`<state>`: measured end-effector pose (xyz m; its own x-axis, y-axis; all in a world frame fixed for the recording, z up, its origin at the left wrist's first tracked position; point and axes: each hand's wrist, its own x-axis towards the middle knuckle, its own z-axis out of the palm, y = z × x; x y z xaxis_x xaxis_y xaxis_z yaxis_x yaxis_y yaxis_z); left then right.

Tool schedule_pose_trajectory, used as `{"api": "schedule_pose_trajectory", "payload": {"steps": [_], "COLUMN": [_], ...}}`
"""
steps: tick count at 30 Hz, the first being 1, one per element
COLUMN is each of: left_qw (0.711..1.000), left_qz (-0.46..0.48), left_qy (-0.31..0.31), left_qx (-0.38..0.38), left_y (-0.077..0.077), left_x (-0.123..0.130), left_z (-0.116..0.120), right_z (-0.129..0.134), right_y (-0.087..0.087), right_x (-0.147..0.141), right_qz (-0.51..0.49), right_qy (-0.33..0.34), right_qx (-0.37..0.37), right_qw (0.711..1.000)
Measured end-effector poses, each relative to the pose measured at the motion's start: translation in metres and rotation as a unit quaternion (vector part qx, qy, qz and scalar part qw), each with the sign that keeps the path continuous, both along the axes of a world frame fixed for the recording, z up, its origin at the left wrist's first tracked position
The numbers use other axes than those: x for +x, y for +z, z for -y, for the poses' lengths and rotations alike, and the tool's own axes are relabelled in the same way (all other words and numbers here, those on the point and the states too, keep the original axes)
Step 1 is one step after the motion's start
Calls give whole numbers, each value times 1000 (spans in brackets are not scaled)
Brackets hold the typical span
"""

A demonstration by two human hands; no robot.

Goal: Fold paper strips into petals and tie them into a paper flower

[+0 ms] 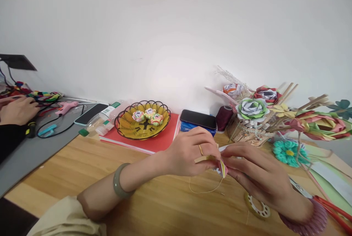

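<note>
My left hand (192, 151), with a ring and a green bangle, pinches a small folded paper piece (223, 170) in pink, yellow and white layers. From the other side, the fingers of my right hand (257, 170) close on the same piece, hiding much of it. A pale strip (205, 159) pokes out between my left fingers. Below the hands, a thin thread (206, 192) loops down over the wooden table (165, 212). Under my right wrist lies a round thread spool (258, 206), partly covered.
Behind sits a yellow wicker basket (129, 132) holding several paper flowers (150, 114) on red sheets (171, 129). A phone (198, 118) rests on a blue box. Right are red-handled scissors (334, 210) and a paper rose (252, 109). Left, a co-worker's hand (19, 110) is near a glue gun (66, 107).
</note>
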<state>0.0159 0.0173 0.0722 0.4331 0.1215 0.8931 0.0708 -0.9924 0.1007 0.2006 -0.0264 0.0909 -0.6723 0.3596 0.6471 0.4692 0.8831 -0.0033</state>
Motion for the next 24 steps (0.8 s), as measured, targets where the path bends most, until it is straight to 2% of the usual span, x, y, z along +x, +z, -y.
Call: {"api": "schedule_pose_trajectory", "payload": {"steps": [8,11,13,16,18,21,24], "left_qw": [1000,999,999,993,978,928,856], "left_qz": [-3,-14,-21,-39,-52,-65,-59], "left_qy": [6,-6,-27,-76,-96,-88,-101], "left_qx": [29,32,13,-77,-179,-357,-504], "left_y": [-1,-1,-1,0,1,2,3], "left_x": [0,-1,-1,-2,-2,-2,-1], "left_z": [-1,-2,-2,-1,1,4,6], "right_z": [1,2,2,3,4,3,0], "right_y": [1,2,4,8,8,3,-4], "right_x": [1,1,0,-2,-3,-4,-3], "right_qz": [7,13,10,-17,-47,-101,-160], "right_qy": [0,10,17,27,25,0,-4], "right_qx": [16,-6,-49,-169,-256,-359,-444], "right_qw": [1000,1000,999,985,965,928,882]}}
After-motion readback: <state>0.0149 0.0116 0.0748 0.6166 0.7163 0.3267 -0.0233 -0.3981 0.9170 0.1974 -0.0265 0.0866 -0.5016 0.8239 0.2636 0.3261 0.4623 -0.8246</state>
